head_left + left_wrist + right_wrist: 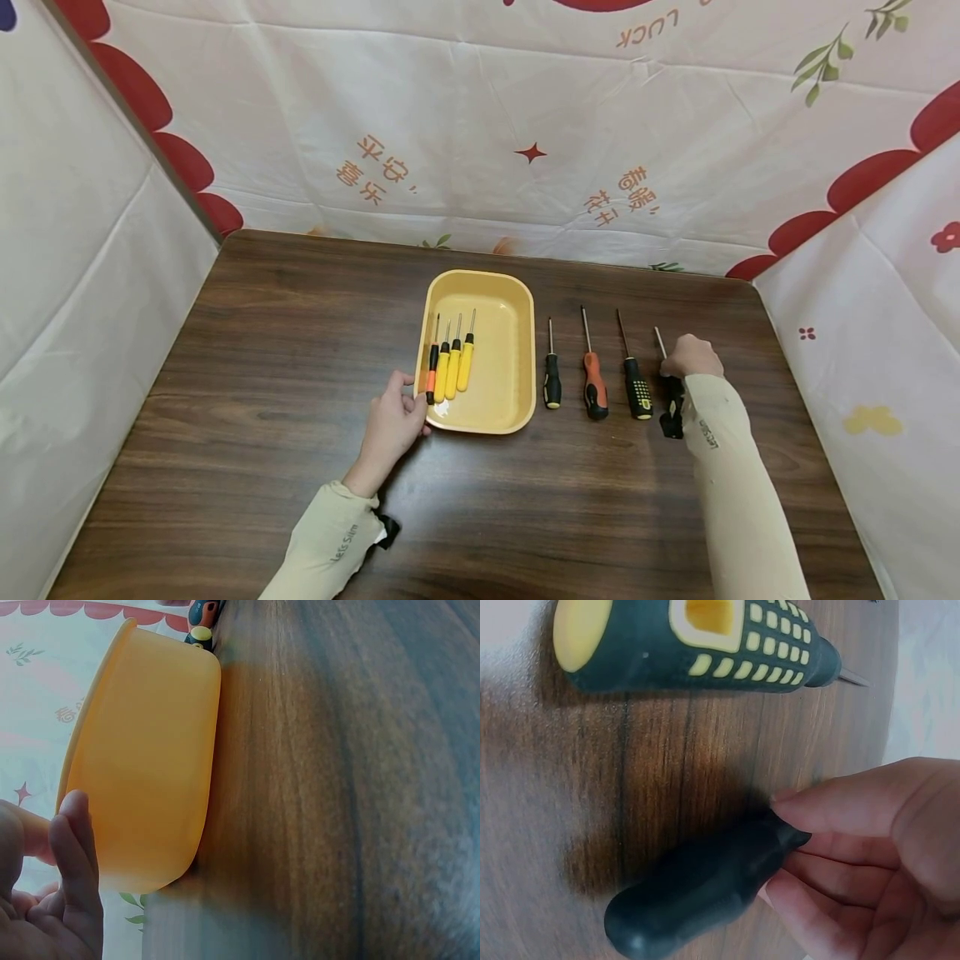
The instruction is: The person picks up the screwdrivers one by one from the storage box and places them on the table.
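Observation:
My left hand (393,421) grips the near left corner of a yellow plastic tray (501,354), thumb over the rim. In the left wrist view, fingertips lie against the tray's outer wall (150,750). Inside the tray, at its left, lie a small orange-and-black screwdriver (432,371) and three small yellow-handled screwdrivers (453,367). Far to the right, my right hand (692,357) pinches a black-handled screwdriver (697,885) near the shaft end of its handle. That handle slants over the table in the right wrist view, and the fingers cover part of the shaft.
Between the tray and my right hand lie a black screwdriver (552,379), an orange-and-black screwdriver (594,383) and a black screwdriver with yellow studs (637,392), side by side. The dark wooden table (300,333) meets a printed cloth (465,125) behind and at both sides.

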The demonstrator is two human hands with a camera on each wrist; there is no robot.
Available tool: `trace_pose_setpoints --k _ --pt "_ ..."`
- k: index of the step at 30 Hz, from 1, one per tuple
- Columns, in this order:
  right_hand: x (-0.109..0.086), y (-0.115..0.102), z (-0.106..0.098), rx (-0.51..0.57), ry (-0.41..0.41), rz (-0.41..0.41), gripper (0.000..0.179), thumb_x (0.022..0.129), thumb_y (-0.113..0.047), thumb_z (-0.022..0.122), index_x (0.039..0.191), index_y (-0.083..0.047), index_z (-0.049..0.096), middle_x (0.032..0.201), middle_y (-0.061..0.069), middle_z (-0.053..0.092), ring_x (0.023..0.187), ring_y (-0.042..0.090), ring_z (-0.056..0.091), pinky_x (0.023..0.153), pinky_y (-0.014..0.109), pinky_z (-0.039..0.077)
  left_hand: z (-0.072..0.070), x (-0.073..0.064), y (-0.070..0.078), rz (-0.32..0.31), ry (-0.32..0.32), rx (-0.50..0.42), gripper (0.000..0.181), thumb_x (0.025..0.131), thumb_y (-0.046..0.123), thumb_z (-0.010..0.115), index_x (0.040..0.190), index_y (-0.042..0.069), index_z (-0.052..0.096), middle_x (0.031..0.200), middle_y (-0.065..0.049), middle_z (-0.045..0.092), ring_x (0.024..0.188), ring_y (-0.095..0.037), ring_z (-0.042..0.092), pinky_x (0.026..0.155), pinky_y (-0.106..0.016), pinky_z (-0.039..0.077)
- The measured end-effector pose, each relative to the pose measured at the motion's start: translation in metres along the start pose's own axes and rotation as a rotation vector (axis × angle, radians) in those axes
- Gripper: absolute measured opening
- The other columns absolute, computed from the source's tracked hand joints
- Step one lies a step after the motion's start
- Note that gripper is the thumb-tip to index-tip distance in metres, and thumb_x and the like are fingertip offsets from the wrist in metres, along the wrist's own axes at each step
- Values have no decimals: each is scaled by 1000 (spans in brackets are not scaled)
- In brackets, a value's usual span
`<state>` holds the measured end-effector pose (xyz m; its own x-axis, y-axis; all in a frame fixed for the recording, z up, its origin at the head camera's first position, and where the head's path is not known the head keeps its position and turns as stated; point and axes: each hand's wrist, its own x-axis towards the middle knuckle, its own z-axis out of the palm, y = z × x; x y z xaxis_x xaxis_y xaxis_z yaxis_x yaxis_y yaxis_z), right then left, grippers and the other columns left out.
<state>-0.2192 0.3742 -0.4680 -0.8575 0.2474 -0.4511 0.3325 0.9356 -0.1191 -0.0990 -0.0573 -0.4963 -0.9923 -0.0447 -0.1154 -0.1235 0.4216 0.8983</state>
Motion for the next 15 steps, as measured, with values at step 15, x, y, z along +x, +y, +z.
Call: trace_pose_setpoints --k 15 --pt "2 5 2 16 0 -25 24 70 -10 63 83 8 53 68 15 51 60 26 49 50 33 40 0 0 0 0 -1 4 29 84 8 52 111 -2 48 54 -2 55 45 -20 60 41 -26 42"
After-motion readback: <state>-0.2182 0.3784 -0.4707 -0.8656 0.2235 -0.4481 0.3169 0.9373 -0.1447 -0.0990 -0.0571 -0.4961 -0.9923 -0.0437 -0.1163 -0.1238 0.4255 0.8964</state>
